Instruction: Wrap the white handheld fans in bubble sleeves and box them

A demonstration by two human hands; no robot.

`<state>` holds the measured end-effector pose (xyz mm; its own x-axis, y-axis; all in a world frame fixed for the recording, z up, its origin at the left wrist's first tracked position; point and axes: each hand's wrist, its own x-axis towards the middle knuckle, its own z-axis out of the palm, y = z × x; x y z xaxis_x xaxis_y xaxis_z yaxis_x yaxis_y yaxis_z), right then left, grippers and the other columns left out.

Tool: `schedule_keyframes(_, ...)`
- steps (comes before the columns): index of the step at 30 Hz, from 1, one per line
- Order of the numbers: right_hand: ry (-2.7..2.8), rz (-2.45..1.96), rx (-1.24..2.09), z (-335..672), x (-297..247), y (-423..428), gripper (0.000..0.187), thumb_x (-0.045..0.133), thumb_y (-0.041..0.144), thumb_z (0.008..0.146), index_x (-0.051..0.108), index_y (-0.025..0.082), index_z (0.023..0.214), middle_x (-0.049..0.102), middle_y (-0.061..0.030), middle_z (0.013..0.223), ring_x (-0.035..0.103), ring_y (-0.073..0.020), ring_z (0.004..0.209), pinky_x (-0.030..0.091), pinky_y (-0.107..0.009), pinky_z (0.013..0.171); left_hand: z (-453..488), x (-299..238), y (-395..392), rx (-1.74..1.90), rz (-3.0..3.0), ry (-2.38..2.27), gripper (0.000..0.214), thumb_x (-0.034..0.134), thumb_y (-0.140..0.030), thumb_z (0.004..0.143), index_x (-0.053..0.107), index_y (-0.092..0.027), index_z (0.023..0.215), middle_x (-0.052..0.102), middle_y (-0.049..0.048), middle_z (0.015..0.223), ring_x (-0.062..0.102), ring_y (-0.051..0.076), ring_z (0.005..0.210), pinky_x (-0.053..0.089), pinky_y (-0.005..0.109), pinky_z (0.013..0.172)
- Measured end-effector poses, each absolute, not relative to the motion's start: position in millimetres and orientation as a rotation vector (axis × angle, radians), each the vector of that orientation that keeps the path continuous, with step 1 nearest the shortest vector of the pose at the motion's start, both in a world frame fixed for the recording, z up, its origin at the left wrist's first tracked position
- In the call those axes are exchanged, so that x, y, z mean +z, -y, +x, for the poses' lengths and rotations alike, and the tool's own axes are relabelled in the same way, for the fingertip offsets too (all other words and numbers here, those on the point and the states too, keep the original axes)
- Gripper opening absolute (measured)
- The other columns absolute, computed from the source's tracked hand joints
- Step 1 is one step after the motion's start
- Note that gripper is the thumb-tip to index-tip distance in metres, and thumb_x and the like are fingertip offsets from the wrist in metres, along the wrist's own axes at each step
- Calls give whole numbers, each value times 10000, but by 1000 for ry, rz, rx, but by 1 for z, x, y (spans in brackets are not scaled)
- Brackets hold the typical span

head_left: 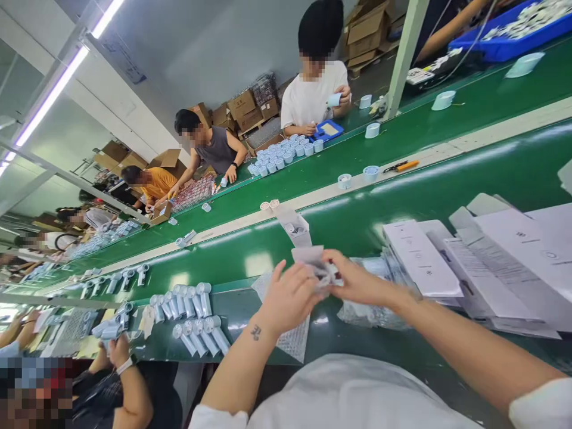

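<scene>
In the head view a small white cardboard box [309,256] with a raised flap is held between both my hands, just over the near edge of the green belt. My right hand [353,277] grips its right side, thumb and fingers closed round it. Against its left side and front presses my left hand [288,295], fingers bent on the box. Something greyish shows at the box opening, too blurred to name. A bubble wrap sheet [295,342] lies under my left hand. Just beyond stands another open white box [292,226] with small parts in it.
Flat white cartons [420,256] pile up at right, beside clear plastic bags [375,298]. Light-blue handheld devices [196,330] lie in rows at left. A co-worker's hands [117,348] hold similar ones. Across the green belt [241,241], people handle light-blue cups [286,156].
</scene>
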<state>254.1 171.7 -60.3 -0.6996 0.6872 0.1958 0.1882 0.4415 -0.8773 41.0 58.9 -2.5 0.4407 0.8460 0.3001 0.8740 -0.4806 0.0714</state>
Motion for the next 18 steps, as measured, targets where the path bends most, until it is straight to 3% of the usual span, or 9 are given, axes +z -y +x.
schedule_keyframes(2,2123,-830,1122,278,-40,-221,590,686,269,713,406,251,1232,575,-84,1143,632,-266,960,556,-395,806,42,-10,-59,-842,-2316,1667,237,491,-202,985,612,-171,1187,711,148,1112,647,246,1142,498,450,1005)
schedule_keyframes(4,2096,-963,1071,297,-28,-278,668,710,244,640,381,254,1222,593,-61,1065,632,-269,912,548,-390,789,54,-34,-65,-851,-2378,1658,245,480,-148,960,628,-156,1154,722,138,1041,668,233,1067,533,399,928)
schedule_keyframes(9,2056,-1228,1039,311,-46,-379,594,635,156,526,352,250,1039,570,6,867,589,-203,739,515,-335,696,110,-122,-96,90,-3058,1020,374,528,-228,952,632,-148,1302,617,124,1411,505,300,1376,465,476,1098)
schedule_keyframes(12,2024,-1350,1026,313,-73,-398,536,593,133,522,363,250,992,572,23,806,589,-194,742,521,-329,718,126,-157,-112,268,-3077,973,402,564,-238,931,655,-232,1323,606,92,1434,480,343,1397,450,526,1108)
schedule_keyframes(15,1965,-1476,996,328,-85,-400,488,558,133,564,402,238,1013,634,-39,924,629,-230,858,543,-364,775,129,-172,-120,83,-3078,992,418,562,-243,915,654,-293,1320,692,92,1265,594,344,1247,469,519,1078)
schedule_keyframes(18,1896,-1598,899,351,-77,-386,429,573,155,641,470,228,1052,626,-143,1195,603,-313,1118,517,-460,927,131,-171,-127,109,-3127,941,318,583,-201,877,713,-302,1150,726,82,1080,667,286,1027,513,472,991)
